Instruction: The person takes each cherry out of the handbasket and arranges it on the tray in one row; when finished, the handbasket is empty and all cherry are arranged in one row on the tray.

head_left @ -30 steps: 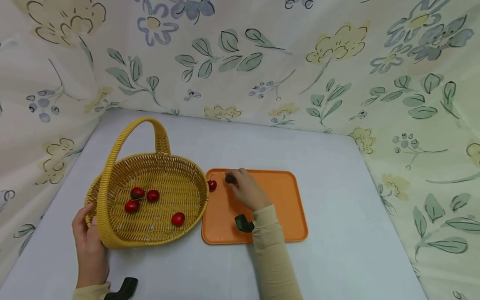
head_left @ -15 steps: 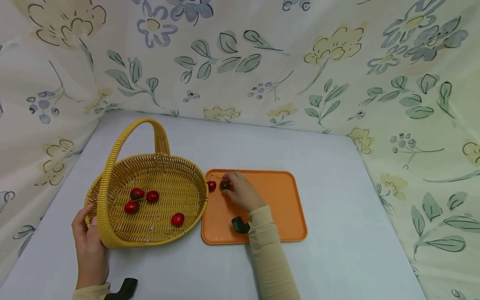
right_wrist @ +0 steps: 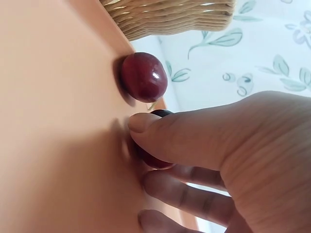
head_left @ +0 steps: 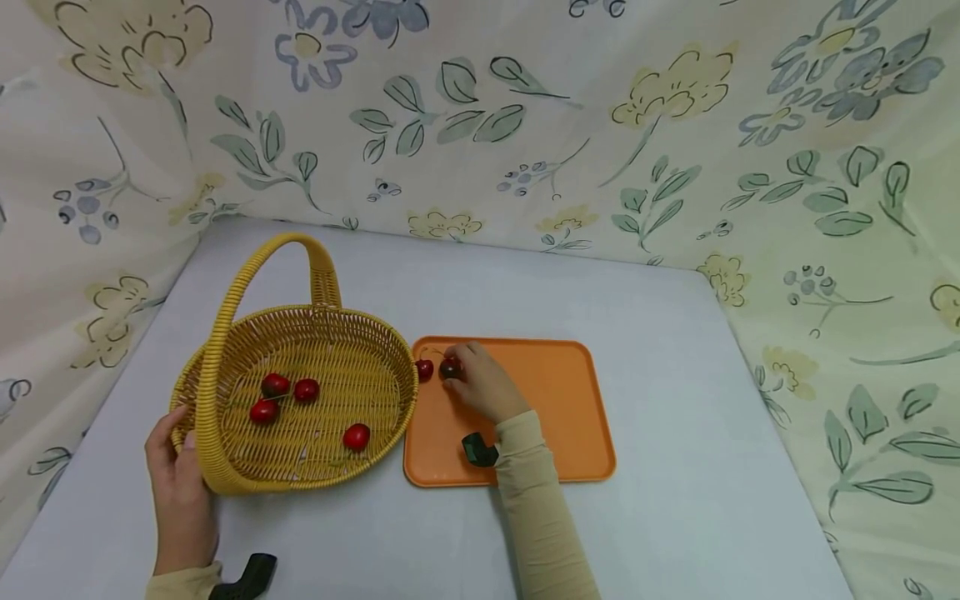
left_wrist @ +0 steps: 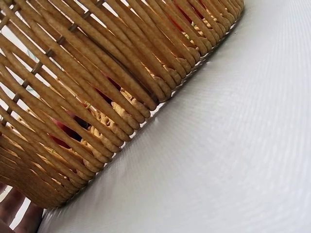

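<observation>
A yellow wicker basket (head_left: 322, 442) stands on the left with several red cherries in it. My left hand (head_left: 183, 500) grips its left side by the rim; in the left wrist view only some fingers (left_wrist: 19, 213) show, at the corner beside the woven wall. Over the left part of an orange tray (head_left: 555, 417), my right hand (head_left: 491, 387) pinches a dark red cherry (right_wrist: 156, 159) between thumb and fingers, close to the tray surface. Another cherry (right_wrist: 144, 77) lies just beside it, near the tray's left edge.
The basket's tall arched handle (head_left: 225, 317) rises over its left part. Its right rim meets the tray's left edge. A white cloth (head_left: 675, 400) covers the table, and a flowered curtain (head_left: 480, 167) hangs behind and at the sides.
Over the first half second, my right hand shifted slightly left and toward me with the cherry, closer to the other cherry. Since then it has stayed put. The left hand keeps its place on the basket.
</observation>
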A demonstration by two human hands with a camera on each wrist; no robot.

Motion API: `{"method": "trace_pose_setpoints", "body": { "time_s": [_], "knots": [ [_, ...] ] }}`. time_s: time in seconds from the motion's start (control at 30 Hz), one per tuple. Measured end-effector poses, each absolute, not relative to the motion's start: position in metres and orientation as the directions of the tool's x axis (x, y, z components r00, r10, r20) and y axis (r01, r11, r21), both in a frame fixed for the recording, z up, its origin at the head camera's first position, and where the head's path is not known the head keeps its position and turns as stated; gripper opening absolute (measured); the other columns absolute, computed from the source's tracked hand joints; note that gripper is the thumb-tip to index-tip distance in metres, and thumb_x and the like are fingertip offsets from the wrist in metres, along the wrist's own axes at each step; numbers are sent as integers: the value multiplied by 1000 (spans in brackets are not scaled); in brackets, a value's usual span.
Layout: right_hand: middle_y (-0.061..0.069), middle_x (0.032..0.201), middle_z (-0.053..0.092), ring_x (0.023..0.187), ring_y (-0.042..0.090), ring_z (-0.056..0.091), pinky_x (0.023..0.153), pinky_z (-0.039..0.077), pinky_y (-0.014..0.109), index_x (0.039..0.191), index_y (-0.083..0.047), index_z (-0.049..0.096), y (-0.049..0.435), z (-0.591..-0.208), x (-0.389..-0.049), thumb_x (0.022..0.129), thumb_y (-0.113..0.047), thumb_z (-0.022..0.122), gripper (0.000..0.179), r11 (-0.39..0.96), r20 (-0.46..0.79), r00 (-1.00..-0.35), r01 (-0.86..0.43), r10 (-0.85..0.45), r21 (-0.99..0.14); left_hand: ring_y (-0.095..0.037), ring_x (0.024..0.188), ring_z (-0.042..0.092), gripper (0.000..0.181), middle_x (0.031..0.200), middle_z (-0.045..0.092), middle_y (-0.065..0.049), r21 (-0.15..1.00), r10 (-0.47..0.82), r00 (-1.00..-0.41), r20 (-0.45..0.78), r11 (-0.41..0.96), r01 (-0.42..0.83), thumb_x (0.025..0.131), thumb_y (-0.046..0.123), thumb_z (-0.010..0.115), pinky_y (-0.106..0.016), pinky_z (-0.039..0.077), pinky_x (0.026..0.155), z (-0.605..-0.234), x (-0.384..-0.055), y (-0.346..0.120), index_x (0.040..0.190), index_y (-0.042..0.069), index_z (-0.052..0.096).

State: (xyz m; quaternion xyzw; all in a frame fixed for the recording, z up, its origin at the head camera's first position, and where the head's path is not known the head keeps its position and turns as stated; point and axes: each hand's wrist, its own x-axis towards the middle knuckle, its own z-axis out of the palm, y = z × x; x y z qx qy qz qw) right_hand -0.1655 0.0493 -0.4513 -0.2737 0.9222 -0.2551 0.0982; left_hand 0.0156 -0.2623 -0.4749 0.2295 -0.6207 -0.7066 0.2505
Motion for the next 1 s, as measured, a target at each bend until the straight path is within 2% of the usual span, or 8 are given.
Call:
{"method": "trace_pose_setpoints", "body": {
  "time_s": [0.2,0.37,0.47,0.6,0.8,1.0],
  "knots": [
    [9,120,54,107,23,59,91,50,37,125,-9,52,48,-452,-167,89,-18,68,40,728,-40,-832,-461,-554,-508,-13,122,37,39,144,27,-1,992,-648,-762,-12,-106,74,102,16,38,-12,40,84,-476,14,-262,142,18,35],
    [10,124,52,108,23,58,92,49,38,129,-10,50,49,-446,-166,89,-19,68,45,735,-91,-830,-430,-550,-524,-14,122,37,40,145,26,-1,990,-646,-764,-10,-116,85,102,16,39,-13,40,85,-476,14,-263,142,17,35],
    [11,128,49,103,23,59,89,50,37,134,-10,47,49,-436,-163,90,-21,68,50,728,-109,-816,-435,-567,-530,-14,123,36,40,146,26,-1,989,-645,-764,-8,-117,88,102,16,39,-13,40,85,-477,15,-264,142,17,35],
    [13,129,48,95,22,59,83,51,34,137,-8,45,44,-413,-160,91,-25,65,52,689,-47,-784,-514,-619,-512,-13,121,36,39,145,25,-1,991,-651,-759,-12,-110,78,102,17,39,-12,40,84,-475,17,-266,142,17,36],
    [10,125,56,100,20,59,83,50,30,133,-8,50,20,-366,-153,93,-23,63,44,614,33,-699,-648,-714,-450,-12,124,34,40,146,25,0,992,-648,-762,-15,-106,71,103,18,39,-13,37,87,-475,19,-266,142,17,36],
    [4,122,59,104,14,59,86,48,21,133,-11,52,-23,-355,-150,94,-19,62,41,508,-9,-532,-803,-847,-313,-15,134,25,40,148,22,1,996,-644,-765,-23,-79,37,103,21,39,-12,34,93,-478,18,-266,143,19,35]
  ]
}}
